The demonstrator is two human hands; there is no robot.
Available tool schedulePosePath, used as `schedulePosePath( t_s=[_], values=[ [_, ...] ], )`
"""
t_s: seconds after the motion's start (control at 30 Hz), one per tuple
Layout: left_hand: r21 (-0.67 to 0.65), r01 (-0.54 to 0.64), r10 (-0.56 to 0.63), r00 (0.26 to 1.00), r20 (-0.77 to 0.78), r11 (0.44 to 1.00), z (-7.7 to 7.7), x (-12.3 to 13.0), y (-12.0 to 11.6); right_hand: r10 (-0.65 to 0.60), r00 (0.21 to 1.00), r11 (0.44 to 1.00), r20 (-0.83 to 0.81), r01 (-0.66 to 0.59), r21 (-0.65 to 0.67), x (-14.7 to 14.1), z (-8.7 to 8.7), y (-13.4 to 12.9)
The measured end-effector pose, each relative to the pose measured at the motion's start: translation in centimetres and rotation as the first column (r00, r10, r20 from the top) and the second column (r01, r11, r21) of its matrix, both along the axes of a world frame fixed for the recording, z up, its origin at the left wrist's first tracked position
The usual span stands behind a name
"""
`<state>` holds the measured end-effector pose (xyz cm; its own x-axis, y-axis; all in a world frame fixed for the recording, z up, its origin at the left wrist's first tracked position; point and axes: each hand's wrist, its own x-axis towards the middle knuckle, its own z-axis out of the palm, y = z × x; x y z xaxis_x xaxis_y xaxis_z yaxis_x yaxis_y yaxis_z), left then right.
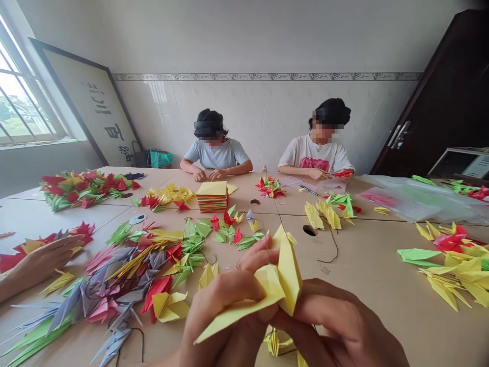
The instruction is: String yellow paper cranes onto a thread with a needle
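Observation:
Close to the camera, a yellow folded paper crane [289, 278] is held between both my hands, its wings spread. My left hand [223, 300] is closed on its left side, with one wing sticking out over the fingers. From the other side, the thumb and fingers of my right hand [340, 321] pinch the crane's lower body. A thin line, perhaps a needle or thread, shows near my left fingertips; I cannot make it out clearly. Below my hands hang or lie more yellow cranes [274, 342] on a dark cord, partly hidden.
A heap of mixed cranes [145, 260] with black cords spreads to the left, beside another person's hand [46, 257]. A stack of square paper [212, 198] stands mid-table. Two people [216, 153] sit opposite. Yellow and green cranes [458, 270] lie right; a table hole [309, 231] is nearby.

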<state>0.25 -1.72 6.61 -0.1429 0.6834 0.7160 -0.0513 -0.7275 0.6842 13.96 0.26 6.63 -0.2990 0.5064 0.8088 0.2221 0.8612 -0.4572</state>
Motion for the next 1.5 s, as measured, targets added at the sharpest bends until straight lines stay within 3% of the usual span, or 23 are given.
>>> schedulePosePath(
  t_s=[0.13,0.27,0.37,0.43,0.5,0.57,0.6,0.63,0.67,0.73,0.77,0.8,0.93,1.0,1.07,1.23,1.3,1.4,1.5],
  values=[
    [-0.218,0.136,-0.117,0.989,0.095,0.966,0.3,-0.1,-0.1,-0.091,0.987,0.993,-0.134,0.101,0.069,0.2,-0.8,0.6],
    [-0.396,0.371,-0.300,0.926,0.229,0.840,0.8,-0.5,0.2,-0.142,0.984,0.987,-0.110,0.149,0.055,0.2,-0.8,0.7],
    [-0.431,0.533,-0.424,0.844,0.328,0.728,1.0,-0.7,0.5,-0.099,0.980,0.995,-0.171,0.097,-0.019,0.3,-0.5,0.6],
    [-0.451,0.570,-0.449,0.820,0.355,0.687,1.1,-0.8,0.7,-0.092,0.960,0.994,-0.266,0.075,-0.075,0.6,-0.3,0.8],
    [-0.473,0.584,-0.449,0.811,0.375,0.660,1.1,-1.0,0.7,-0.184,0.932,0.975,-0.314,0.132,-0.179,1.0,0.0,1.4],
    [-0.481,0.616,-0.479,0.788,0.388,0.624,1.1,-1.2,0.8,-0.223,0.940,0.928,-0.257,0.124,-0.351,1.5,0.4,2.2],
    [-0.482,0.634,-0.498,0.773,0.393,0.605,1.1,-1.2,0.8,-0.161,0.963,0.879,-0.218,0.039,-0.476,1.8,0.6,2.6],
    [-0.482,0.650,-0.513,0.760,0.400,0.587,1.2,-1.3,0.9,-0.048,0.977,0.794,-0.207,-0.088,-0.601,2.0,0.8,3.0],
    [-0.482,0.667,-0.525,0.745,0.412,0.568,1.2,-1.3,1.0,0.085,0.968,0.670,-0.235,-0.230,-0.705,2.1,1.0,3.2],
    [-0.486,0.695,-0.531,0.719,0.448,0.530,1.4,-1.3,1.2,0.272,0.887,0.419,-0.374,-0.459,-0.784,2.2,1.2,3.5],
    [-0.489,0.707,-0.532,0.707,0.466,0.511,1.4,-1.3,1.3,0.300,0.846,0.348,-0.440,-0.527,-0.775,2.2,1.3,3.5],
    [-0.492,0.718,-0.534,0.695,0.481,0.491,1.4,-1.3,1.4,0.290,0.824,0.324,-0.486,-0.563,-0.760,2.1,1.3,3.5],
    [-0.525,0.724,-0.529,0.688,0.497,0.447,1.3,-1.3,1.5,0.091,0.824,0.449,-0.560,-0.536,-0.715,2.0,1.4,3.6],
    [-0.549,0.703,-0.517,0.708,0.481,0.452,1.2,-1.4,1.5,-0.021,0.784,0.473,-0.621,-0.539,-0.697,2.1,1.5,3.9],
    [-0.562,0.683,-0.503,0.728,0.466,0.467,1.1,-1.4,1.5,-0.116,0.710,0.433,-0.695,-0.593,-0.679,2.3,1.7,4.3],
    [-0.523,0.675,-0.552,0.733,0.398,0.520,1.0,-1.7,1.9,-0.275,0.581,0.262,-0.766,-0.721,-0.642,2.9,2.2,4.9],
    [-0.524,0.682,-0.582,0.722,0.375,0.510,0.9,-1.9,2.0,-0.266,0.560,0.253,-0.785,-0.745,-0.617,3.2,2.5,4.9],
    [-0.579,0.647,-0.575,0.745,0.339,0.496,0.7,-2.2,2.2,-0.225,0.532,0.320,-0.817,-0.751,-0.577,3.8,2.8,5.2],
    [-0.638,0.614,-0.586,0.753,0.299,0.464,0.6,-2.6,2.3,-0.184,0.553,0.430,-0.813,-0.698,-0.572,4.9,3.0,5.8]
  ],
)
